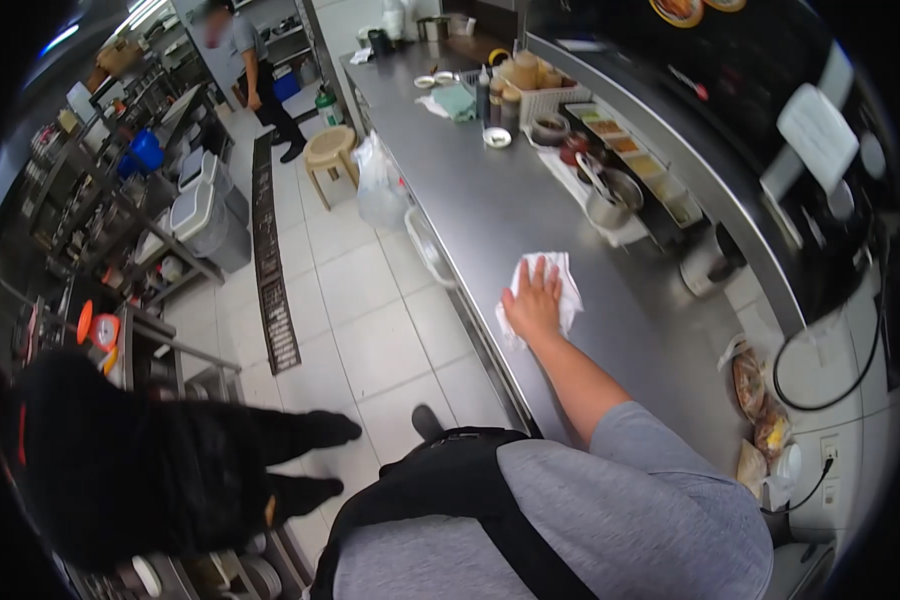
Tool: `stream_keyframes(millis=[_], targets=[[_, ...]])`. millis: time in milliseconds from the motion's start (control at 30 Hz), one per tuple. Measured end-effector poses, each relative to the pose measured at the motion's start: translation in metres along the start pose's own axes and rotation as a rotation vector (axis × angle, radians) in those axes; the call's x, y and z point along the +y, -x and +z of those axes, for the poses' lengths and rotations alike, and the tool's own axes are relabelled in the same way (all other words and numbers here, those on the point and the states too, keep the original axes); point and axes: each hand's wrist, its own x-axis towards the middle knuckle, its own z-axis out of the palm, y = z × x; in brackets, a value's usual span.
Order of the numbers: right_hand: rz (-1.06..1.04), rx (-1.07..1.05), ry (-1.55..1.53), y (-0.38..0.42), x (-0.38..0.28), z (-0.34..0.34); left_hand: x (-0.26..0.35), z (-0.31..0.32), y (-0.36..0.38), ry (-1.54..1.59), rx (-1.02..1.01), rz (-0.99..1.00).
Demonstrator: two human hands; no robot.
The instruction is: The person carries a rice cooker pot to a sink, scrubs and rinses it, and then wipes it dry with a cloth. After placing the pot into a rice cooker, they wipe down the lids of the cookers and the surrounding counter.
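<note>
**Hand flat on a white cloth on the steel counter**

Fingers spread and palm down, my right hand [533, 302] presses flat on a crumpled white cloth [562, 288] that lies on the steel counter [490, 200]. The cloth shows past my fingertips and along both sides of the hand, and it sits close to the counter's near edge. My bare forearm runs back from it to a grey short sleeve; a black apron strap crosses my chest. My left hand is not in view.

Beyond the cloth, farther along the counter, a metal pot [612, 200] with a utensil handle sticking out stands on a white mat, well apart from my hand. Past the pot is a row of small sauce trays [630, 155], then a dark bowl [549, 128], squeeze bottles [497, 98] and a white basket [550, 98]. A green cloth [455, 102] lies toward the counter's far end. A dark cylindrical container [710, 260] stands at the counter's back edge, level with the cloth. Wrapped food packets [755, 400] lie at the counter's nearest end, beside my arm.

Off the counter, a white plastic bag [378, 185] hangs at its front edge above the tiled floor. A person in dark clothes [150, 470] stands close by on the floor; another person [260, 80] stands at the far end of the aisle.
</note>
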Motion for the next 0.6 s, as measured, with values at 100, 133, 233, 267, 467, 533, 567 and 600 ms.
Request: stream_keyframes(millis=[100, 133, 233, 267, 467, 533, 567, 600], targets=[[0.055, -0.059, 0.000, -0.046, -0.006, 0.008, -0.013, -0.059, -0.051, -0.024, -0.007, 0.045], [0.091, -0.060, 0.029, -0.061, -0.009, 0.012, -0.019, -0.077, -0.064, -0.031, -0.013, 0.052], [0.109, -0.061, 0.045, -0.115, -0.046, 0.032, -0.034, -0.128, -0.102, -0.060, -0.032, 0.067], [0.096, -0.067, 0.033, -0.130, -0.061, 0.040, -0.036, -0.138, -0.112, -0.072, -0.046, 0.071], [0.043, -0.104, -0.014, -0.246, -0.152, 0.082, -0.046, -0.233, -0.228, 0.032, 0.054, 0.093], [0.010, -0.086, -0.019, -0.300, -0.173, 0.102, -0.053, -0.258, -0.259, 0.042, 0.036, 0.079], [-0.004, -0.068, -0.038, -0.327, -0.182, 0.114, -0.063, -0.263, -0.273, 0.080, 0.019, 0.069], [-0.016, -0.074, -0.044, -0.353, -0.191, 0.126, -0.079, -0.262, -0.289, 0.123, 0.009, 0.057]])
